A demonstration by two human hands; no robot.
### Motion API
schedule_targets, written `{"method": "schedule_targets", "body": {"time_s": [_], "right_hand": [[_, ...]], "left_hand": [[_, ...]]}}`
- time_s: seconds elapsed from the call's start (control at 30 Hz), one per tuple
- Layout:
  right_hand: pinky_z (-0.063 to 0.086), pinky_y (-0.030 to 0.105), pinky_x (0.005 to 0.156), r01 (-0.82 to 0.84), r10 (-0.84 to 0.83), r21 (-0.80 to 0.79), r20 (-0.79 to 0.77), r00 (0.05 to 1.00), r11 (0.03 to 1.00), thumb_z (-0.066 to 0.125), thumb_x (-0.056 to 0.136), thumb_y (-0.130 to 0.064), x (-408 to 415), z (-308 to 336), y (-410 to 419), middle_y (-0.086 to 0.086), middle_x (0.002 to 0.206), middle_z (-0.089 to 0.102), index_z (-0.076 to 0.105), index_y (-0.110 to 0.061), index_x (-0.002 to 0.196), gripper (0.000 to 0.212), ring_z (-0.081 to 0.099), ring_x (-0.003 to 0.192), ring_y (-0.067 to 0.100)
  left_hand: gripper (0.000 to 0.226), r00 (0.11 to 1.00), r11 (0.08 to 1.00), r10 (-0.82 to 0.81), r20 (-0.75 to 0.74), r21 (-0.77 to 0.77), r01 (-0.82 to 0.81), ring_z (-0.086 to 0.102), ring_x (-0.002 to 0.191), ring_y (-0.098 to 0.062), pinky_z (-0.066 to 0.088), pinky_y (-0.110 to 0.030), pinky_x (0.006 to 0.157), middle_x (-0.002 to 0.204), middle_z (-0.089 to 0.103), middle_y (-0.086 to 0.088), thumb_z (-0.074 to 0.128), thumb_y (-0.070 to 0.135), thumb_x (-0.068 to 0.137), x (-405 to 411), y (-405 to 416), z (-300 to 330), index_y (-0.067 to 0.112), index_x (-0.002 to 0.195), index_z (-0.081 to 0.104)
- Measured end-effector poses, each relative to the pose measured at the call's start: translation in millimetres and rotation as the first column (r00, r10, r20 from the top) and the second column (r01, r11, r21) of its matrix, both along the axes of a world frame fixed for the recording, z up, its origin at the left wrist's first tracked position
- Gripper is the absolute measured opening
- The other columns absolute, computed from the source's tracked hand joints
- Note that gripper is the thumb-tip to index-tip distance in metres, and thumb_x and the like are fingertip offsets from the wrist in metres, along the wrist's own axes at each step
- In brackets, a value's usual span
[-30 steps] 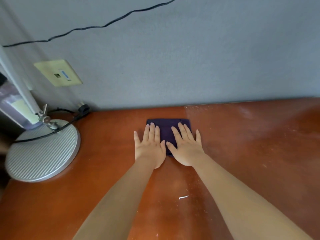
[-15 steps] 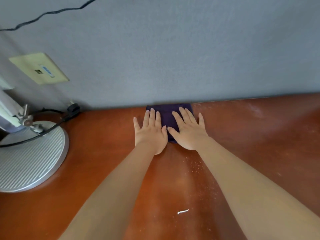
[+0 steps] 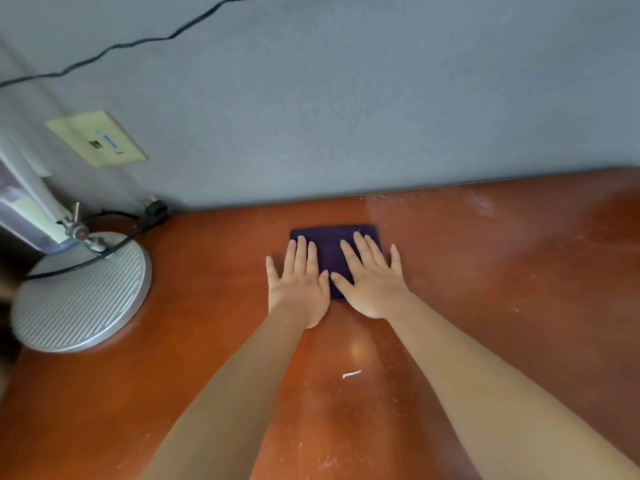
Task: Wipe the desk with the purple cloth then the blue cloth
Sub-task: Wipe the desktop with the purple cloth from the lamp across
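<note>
Both hands lie flat, palms down and fingers spread, pressing on the purple cloth (image 3: 331, 251); neither grips it. The left hand (image 3: 298, 286) covers the cloth's 9 o'clock side, its little finger and outer palm resting on bare wood. The right hand (image 3: 373, 280) covers the 3 o'clock side, its little finger over the cloth's edge on the wood. The thumbs nearly meet over the cloth's near middle.

The folded cloth sits on the desk (image 3: 502, 306), a band of bare wood between it and the wall (image 3: 346, 98) at 12 o'clock. Half a second ago its far edge was against the wall line; now hands and cloth have come back toward the person, close to where they were a second ago.

At 6 o'clock from the hands, between the forearms, a small white scrap (image 3: 352, 373) lies on the dusty wood, in the same place on the desk as before. At 9 o'clock, well apart, stands a round ribbed lamp base (image 3: 81, 296) with a black cord (image 3: 104, 251) over it. A pale wall plate (image 3: 97, 138) is at 10 o'clock. The blue cloth is out of view.
</note>
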State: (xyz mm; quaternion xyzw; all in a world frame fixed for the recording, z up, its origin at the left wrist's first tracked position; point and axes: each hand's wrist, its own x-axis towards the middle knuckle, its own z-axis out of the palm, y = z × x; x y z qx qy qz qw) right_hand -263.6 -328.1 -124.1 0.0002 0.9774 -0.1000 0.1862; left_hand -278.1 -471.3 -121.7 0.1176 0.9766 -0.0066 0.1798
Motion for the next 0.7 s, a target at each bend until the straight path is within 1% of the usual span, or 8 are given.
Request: {"method": "schedule_targets", "body": {"time_s": [0.17, 0.33, 0.43, 0.7], "right_hand": [[-0.015, 0.051, 0.115, 0.027, -0.028, 0.015, 0.035, 0.999, 1.000, 0.014, 0.098, -0.058, 56, 2, -14, -0.003, 0.157, -0.026, -0.013, -0.029, 0.152, 0.067, -0.023, 0.144, 0.013], [-0.015, 0.050, 0.116, 0.030, -0.031, 0.025, 0.037, 0.999, 0.999, 0.014, 0.098, -0.059, 73, 1, -20, -0.004, 0.157, -0.027, -0.013, -0.030, 0.152, 0.067, -0.023, 0.144, 0.012], [-0.016, 0.049, 0.115, 0.011, -0.013, 0.038, 0.045, 0.999, 0.999, 0.014, 0.097, -0.059, 60, 2, -16, -0.005, 0.157, -0.027, -0.013, -0.031, 0.151, 0.067, -0.024, 0.144, 0.011], [-0.015, 0.051, 0.115, -0.003, 0.001, 0.048, 0.035, 0.999, 0.999, 0.014, 0.098, -0.059, -10, 3, -2, -0.004, 0.158, -0.024, -0.012, -0.031, 0.152, 0.066, -0.021, 0.145, 0.013]], "left_hand": [[0.058, 0.999, 0.999, -0.040, -0.008, -0.021, 0.040, -0.024, 0.144, -0.019, -0.009, -0.055, 0.116, 0.158, -0.024, -0.004, 0.003, 0.040, 0.102, 53, -13, 1, 0.014, 0.150, -0.017], [0.059, 0.999, 0.999, -0.040, -0.010, -0.027, 0.040, -0.025, 0.144, -0.019, -0.012, -0.057, 0.114, 0.157, -0.025, -0.004, 0.003, 0.040, 0.101, 74, -17, 1, 0.014, 0.150, -0.018], [0.059, 0.999, 0.999, -0.044, -0.021, -0.024, 0.044, -0.024, 0.144, -0.019, -0.012, -0.057, 0.114, 0.158, -0.024, -0.004, 0.003, 0.040, 0.101, 62, -15, 1, 0.014, 0.150, -0.017], [0.059, 1.000, 0.999, -0.016, -0.022, -0.038, 0.015, -0.021, 0.145, -0.019, -0.010, -0.057, 0.115, 0.159, -0.021, -0.004, 0.003, 0.039, 0.101, -6, 0, 0, 0.014, 0.151, -0.014]]}}
